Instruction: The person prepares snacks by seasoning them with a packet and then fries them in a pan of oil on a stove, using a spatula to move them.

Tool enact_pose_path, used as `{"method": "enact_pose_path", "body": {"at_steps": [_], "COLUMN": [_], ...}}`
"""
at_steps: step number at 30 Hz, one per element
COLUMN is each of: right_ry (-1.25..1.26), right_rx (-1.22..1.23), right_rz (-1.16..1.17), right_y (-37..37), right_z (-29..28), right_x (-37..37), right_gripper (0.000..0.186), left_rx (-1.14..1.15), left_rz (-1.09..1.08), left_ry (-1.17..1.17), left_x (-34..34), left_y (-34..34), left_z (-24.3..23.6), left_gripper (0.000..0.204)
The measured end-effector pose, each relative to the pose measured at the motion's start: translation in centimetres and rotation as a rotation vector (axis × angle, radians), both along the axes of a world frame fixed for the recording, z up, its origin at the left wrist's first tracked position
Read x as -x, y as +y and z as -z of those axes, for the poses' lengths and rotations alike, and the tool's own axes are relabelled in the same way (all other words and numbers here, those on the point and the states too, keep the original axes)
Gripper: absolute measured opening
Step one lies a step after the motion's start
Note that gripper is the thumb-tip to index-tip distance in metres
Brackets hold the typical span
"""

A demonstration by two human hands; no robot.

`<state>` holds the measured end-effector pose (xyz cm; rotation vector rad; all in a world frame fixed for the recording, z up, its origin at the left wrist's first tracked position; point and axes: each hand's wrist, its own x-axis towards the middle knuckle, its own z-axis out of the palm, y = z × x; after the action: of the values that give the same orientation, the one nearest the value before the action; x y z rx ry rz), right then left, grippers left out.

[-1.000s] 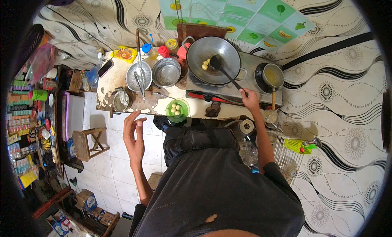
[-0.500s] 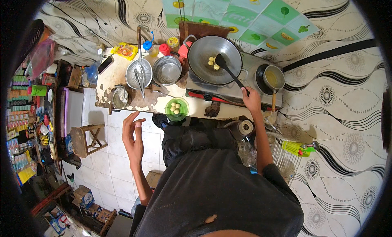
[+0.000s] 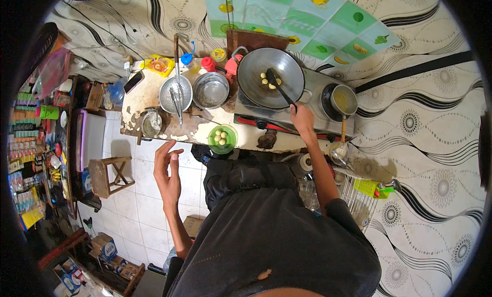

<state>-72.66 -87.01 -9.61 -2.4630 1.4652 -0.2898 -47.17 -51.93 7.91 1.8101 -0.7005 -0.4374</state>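
Note:
My right hand (image 3: pixel 302 118) is closed round the handle of a black spatula (image 3: pixel 281 90). The spatula's head reaches into a large metal wok (image 3: pixel 251 87) on the stove and lies among several pale round balls (image 3: pixel 264 82). Away from the counter, my left hand (image 3: pixel 167 166) hangs in the air, its fingers apart and holding nothing. At the counter's front edge, between my hands, stands a green bowl (image 3: pixel 231 147) with several more pale balls (image 3: pixel 221 134) in it.
A metal strainer (image 3: pixel 166 100) with tongs across it and a metal pot (image 3: pixel 210 90) stand left of the wok. At right, a small saucepan (image 3: pixel 342 98) sits on the stove (image 3: pixel 312 110). A wooden stool (image 3: pixel 102 179) is on the floor at left.
My right hand has moved left and slightly toward the wok, shifting the spatula's head left. The balls in the wok have spread apart a little. My left hand stays put.

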Motion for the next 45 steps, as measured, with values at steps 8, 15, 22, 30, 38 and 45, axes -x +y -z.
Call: {"method": "enact_pose_path", "body": {"at_steps": [8, 15, 22, 30, 38, 45], "right_ry": [-0.253, -0.367, -0.396, -0.304, -0.377, -0.438], "right_rx": [-0.359, -0.463, -0.461, -0.431, -0.371, -0.14], "right_rz": [0.015, 0.066, 0.054, 0.087, 0.061, 0.026], "right_y": [-0.6, -0.6, -0.8, -1.6, -2.3, -1.3], "right_z": [-0.1, -0.1, -0.7, 0.6, 0.1, 1.4], "right_x": [2.4, 3.0, 0.6, 0.0, 1.5, 2.5], "right_gripper": [0.04, 0.04, 0.037, 0.037, 0.035, 0.038], "left_rx": [0.003, -0.003, -0.021, -0.018, -0.017, -0.02], "left_rz": [-0.027, 0.005, 0.018, 0.01, -0.019, 0.007], "left_ry": [0.001, -0.008, -0.006, -0.015, 0.005, -0.015], "left_x": [0.0, -0.2, -0.3, -0.3, -0.3, -0.8], "left_y": [0.6, -0.1, -0.3, 0.2, 0.5, -0.3], "left_z": [0.1, 0.2, -0.3, -0.4, -0.1, -0.1], "left_gripper": [0.028, 0.028, 0.028, 0.029, 0.028, 0.028]}}
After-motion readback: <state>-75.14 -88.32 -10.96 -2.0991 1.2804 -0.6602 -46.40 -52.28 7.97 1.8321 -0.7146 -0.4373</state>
